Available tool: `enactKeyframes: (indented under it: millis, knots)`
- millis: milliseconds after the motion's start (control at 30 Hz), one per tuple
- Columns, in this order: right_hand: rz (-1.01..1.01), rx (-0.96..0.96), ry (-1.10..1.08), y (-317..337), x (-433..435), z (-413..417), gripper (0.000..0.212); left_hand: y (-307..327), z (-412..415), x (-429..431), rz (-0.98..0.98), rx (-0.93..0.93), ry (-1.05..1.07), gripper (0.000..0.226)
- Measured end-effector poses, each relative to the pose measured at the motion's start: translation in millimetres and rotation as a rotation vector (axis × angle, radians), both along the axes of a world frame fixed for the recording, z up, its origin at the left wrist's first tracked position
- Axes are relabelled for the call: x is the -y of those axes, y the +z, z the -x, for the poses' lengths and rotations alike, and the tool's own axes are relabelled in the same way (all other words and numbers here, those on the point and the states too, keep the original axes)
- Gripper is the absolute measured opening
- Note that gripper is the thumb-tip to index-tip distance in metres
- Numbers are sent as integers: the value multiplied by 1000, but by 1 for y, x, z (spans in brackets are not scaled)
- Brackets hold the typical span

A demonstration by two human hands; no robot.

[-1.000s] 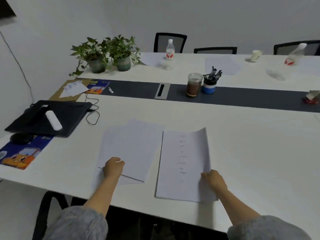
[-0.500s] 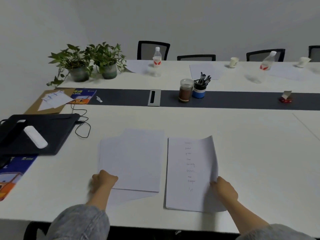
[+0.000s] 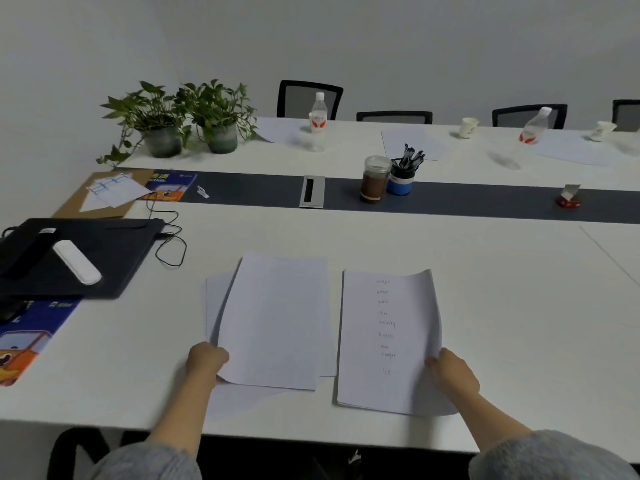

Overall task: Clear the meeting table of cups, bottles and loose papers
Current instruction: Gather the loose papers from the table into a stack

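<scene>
Two lots of white paper lie near the front edge of the white meeting table [image 3: 485, 271]. My left hand [image 3: 206, 358] grips the lower left corner of the blank sheets [image 3: 277, 320], which overlap loosely. My right hand [image 3: 452, 370] grips the right edge of the handwritten sheets [image 3: 384, 341], whose edge curls up. On the far side stand a water bottle [image 3: 318, 121], a tilted water bottle [image 3: 531, 131], a paper cup [image 3: 468, 127] and a second cup [image 3: 602, 130], with more loose sheets [image 3: 412, 142].
A dark strip crosses the table's middle with a brown jar [image 3: 374, 183], a pen holder [image 3: 401, 176] and a small red box [image 3: 568, 199]. Two potted plants [image 3: 187, 123] stand at the back left. A black pad [image 3: 76, 254] with a white device lies to my left. Chairs line the far side.
The view has lifted and turned right. My left hand has taken the corner of the blank sheets and shifted them askew. My right hand stays on the handwritten sheets' edge.
</scene>
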State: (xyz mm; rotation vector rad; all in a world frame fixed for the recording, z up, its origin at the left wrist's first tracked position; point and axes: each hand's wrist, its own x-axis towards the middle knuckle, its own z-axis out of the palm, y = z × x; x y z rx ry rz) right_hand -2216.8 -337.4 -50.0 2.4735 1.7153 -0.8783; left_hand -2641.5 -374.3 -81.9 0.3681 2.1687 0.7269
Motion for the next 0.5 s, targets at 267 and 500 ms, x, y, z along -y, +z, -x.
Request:
enactKeyframes:
  millis: [267,500]
  knots:
    - [-12,-13,-6,1,3,0,11,16,-30,38,62,-247,-114,29]
    - [-17,-6,14,-1,2,-2,13,22,-40,23,95,-185,33,51]
